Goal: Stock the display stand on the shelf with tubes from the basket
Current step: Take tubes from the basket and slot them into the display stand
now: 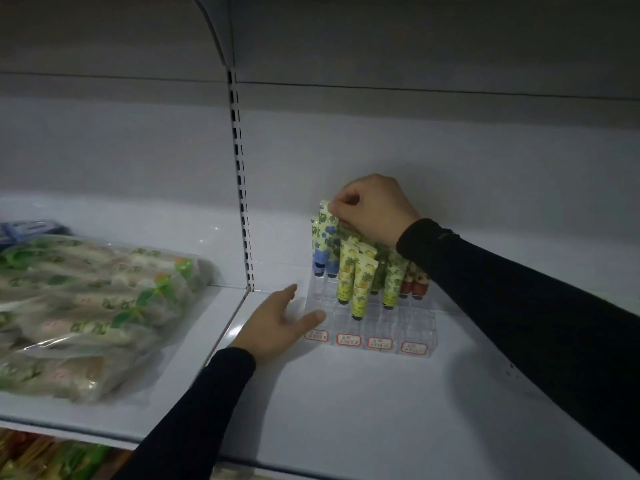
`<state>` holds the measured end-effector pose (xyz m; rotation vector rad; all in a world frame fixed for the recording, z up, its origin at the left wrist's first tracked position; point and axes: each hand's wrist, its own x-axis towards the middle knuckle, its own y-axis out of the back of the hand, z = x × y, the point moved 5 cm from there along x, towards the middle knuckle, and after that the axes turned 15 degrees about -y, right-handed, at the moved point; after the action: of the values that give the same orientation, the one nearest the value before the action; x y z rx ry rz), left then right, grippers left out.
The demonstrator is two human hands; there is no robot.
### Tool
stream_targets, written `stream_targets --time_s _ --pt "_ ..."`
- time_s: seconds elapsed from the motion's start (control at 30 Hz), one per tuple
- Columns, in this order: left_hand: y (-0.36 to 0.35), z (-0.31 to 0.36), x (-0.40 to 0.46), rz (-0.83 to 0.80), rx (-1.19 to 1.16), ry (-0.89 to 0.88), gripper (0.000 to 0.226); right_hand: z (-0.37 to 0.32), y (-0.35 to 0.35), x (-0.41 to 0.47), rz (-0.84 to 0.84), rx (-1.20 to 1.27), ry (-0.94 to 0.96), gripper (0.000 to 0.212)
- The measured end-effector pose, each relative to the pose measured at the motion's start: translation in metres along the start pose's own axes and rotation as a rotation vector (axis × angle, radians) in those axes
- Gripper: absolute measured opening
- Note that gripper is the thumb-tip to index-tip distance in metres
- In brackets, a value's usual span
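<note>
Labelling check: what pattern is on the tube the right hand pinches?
Head view: pale yellow tube with blue-and-green floral print, blue near the cap, pinched by the right hand.

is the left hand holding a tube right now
No, the left hand lies open against the stand; the right hand pinches a tube.

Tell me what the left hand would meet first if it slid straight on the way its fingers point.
Probably the clear acrylic display stand: the open left hand points up and right, fingertips already at its left front corner. Whether they touch it is unclear; the blue-capped floral tubes stand further back.

Dim white shelf point(346, 410), slotted upright point(242, 188)
</note>
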<state>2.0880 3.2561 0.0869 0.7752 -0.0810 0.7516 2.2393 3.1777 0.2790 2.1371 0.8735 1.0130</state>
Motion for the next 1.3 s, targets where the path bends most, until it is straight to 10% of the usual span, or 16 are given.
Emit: stream_targets --time_s 0.53,1.3 --pt "-0.033 -0.022 0.016 -0.145 0.501 -0.297 0.089 0.011 -0.040 0.007 -0.014 -0.334 0.057 0.032" --pt "-0.033 -0.023 0.016 -0.144 0.494 -0.294 0.086 0.013 -0.045 0.019 -0.073 -0.309 -0.054 0.026"
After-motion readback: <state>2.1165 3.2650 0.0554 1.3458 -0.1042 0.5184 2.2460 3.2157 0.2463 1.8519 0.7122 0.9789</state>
